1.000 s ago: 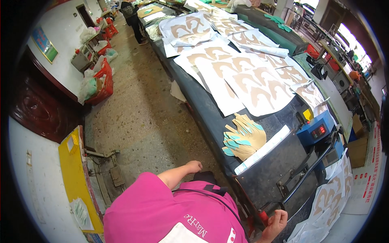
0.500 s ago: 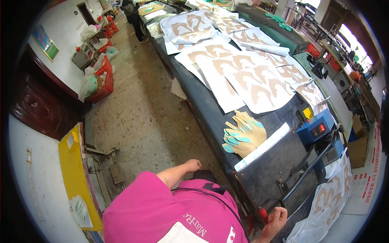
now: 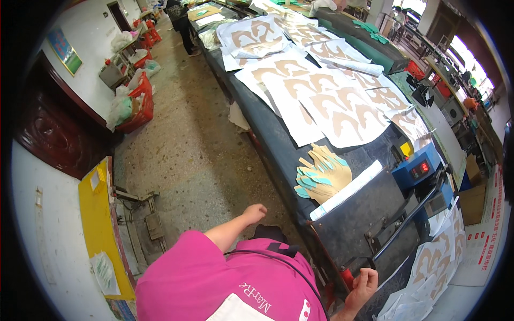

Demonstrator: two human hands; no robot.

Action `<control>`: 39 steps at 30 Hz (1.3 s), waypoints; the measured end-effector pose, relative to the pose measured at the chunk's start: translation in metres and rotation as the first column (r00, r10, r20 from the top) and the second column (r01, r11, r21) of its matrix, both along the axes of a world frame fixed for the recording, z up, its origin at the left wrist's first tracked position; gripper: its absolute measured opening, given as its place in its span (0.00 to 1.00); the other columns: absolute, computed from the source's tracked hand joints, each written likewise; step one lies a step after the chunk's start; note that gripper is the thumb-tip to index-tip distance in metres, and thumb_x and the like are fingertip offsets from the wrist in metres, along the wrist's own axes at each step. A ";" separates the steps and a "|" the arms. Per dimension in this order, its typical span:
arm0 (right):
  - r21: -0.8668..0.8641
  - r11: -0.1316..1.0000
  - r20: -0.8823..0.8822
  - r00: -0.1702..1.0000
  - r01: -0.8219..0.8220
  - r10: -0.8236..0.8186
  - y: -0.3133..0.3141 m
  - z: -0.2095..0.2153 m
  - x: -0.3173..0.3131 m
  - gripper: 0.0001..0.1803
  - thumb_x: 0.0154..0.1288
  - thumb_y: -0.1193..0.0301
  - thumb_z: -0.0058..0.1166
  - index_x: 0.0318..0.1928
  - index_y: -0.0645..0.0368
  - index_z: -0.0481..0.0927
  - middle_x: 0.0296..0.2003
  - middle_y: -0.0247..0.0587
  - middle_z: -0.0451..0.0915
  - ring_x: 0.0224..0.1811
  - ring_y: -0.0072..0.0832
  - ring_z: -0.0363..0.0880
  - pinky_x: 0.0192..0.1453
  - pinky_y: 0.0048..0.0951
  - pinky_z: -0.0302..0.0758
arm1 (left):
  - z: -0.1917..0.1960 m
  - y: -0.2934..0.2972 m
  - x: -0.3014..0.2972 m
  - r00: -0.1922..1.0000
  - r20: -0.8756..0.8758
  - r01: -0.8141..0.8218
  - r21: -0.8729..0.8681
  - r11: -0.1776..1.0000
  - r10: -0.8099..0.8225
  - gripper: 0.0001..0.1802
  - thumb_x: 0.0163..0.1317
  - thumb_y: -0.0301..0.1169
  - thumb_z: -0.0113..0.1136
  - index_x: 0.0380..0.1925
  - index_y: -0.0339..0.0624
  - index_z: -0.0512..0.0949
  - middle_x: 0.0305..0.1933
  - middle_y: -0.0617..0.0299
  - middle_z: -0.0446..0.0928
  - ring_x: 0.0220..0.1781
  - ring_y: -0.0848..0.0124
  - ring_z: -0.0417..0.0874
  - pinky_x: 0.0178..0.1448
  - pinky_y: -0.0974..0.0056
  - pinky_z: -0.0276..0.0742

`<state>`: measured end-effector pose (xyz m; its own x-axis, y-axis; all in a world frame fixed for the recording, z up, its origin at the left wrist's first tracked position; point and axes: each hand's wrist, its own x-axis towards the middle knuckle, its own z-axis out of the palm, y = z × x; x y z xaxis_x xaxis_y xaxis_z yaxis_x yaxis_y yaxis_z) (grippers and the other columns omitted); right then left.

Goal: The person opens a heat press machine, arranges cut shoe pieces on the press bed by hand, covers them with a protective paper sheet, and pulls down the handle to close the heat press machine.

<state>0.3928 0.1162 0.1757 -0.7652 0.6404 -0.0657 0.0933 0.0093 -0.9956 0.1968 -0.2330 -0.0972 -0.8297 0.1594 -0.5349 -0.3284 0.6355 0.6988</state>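
Observation:
My left hand (image 3: 255,213) hangs over the floor beside the table, fingers curled in, with nothing seen in it. Just right of the red knob (image 3: 347,279) on a heat press lever (image 3: 393,238) is my right hand (image 3: 363,289). Its fingers are bent and closed, apart from the knob, and I see nothing held. The press has a dark flat plate (image 3: 353,216) and a blue control box (image 3: 417,168) with a lit display. Left of the plate lies a fanned pile of tan and turquoise gloves (image 3: 326,174); a folded white strip (image 3: 347,192) rests along the plate's edge.
White sheets with brown curved prints (image 3: 342,115) cover much of the long dark table (image 3: 251,115). More printed sheets (image 3: 428,273) lie right of the press. Red crates (image 3: 140,109) stand along the left wall, near a yellow board (image 3: 99,224). A person (image 3: 182,24) stands far down the aisle.
The view has shifted slightly. My left hand is a little higher and its fingers look slightly looser; my right hand stays beside the red knob, almost unmoved.

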 end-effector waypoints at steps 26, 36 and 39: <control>0.723 0.618 0.356 0.933 -0.310 0.053 -0.034 0.005 0.008 0.16 0.57 0.71 0.57 0.46 0.61 0.77 0.43 0.46 0.78 0.46 0.47 0.77 0.47 0.42 0.72 | 0.286 0.212 0.076 0.018 -0.902 0.950 -0.118 0.288 -0.430 0.29 0.53 0.29 0.61 0.58 0.44 0.70 0.56 0.51 0.70 0.66 0.52 0.67 0.72 0.47 0.55; 0.844 0.290 0.491 0.868 -0.451 -0.079 -0.014 -0.031 0.013 0.14 0.56 0.64 0.58 0.43 0.54 0.79 0.41 0.38 0.79 0.42 0.38 0.79 0.40 0.37 0.73 | 0.261 0.242 0.101 -0.047 -0.873 0.882 -0.264 0.389 -0.486 0.16 0.56 0.30 0.53 0.46 0.41 0.72 0.44 0.53 0.74 0.55 0.57 0.72 0.67 0.52 0.61; 0.849 0.286 0.488 0.866 -0.444 -0.105 -0.014 -0.031 0.012 0.14 0.56 0.64 0.59 0.42 0.53 0.79 0.40 0.38 0.79 0.41 0.39 0.79 0.39 0.37 0.73 | 0.255 0.243 0.101 -0.038 -0.906 0.874 -0.234 0.425 -0.421 0.14 0.56 0.30 0.53 0.44 0.41 0.72 0.43 0.54 0.74 0.53 0.59 0.74 0.65 0.55 0.63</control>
